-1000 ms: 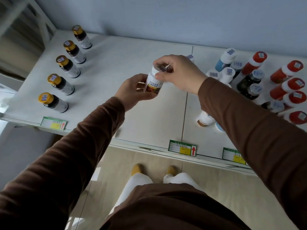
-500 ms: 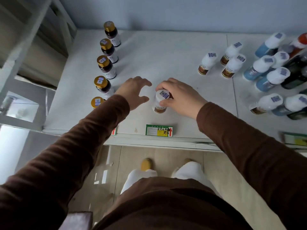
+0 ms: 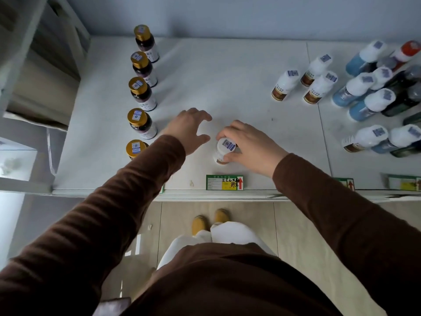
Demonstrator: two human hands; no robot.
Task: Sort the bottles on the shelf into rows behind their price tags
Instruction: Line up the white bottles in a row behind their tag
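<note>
You stand at a white shelf against a pale blue-grey wall, with beige floor tiles below its front edge and a white rack off its left end. Along the shelf's left side, a row of gold-capped bottles runs from the back edge toward the front edge, all upright. Your left hand hovers just right of that row, fingers spread and relaxed, holding nothing. Beside it, your right hand curls round a white-capped bottle, fingers and thumb wrapped on its cap and body. That bottle stands upright near the front edge, long axis vertical, cap toward you, its base directly behind the green price tag fixed to the front lip. Toward the right end, three more white-capped brown-labelled bottles stand together, then a mixed cluster of blue, dark and red-capped bottles fills the right side, with two further tags on the lip there.
</note>
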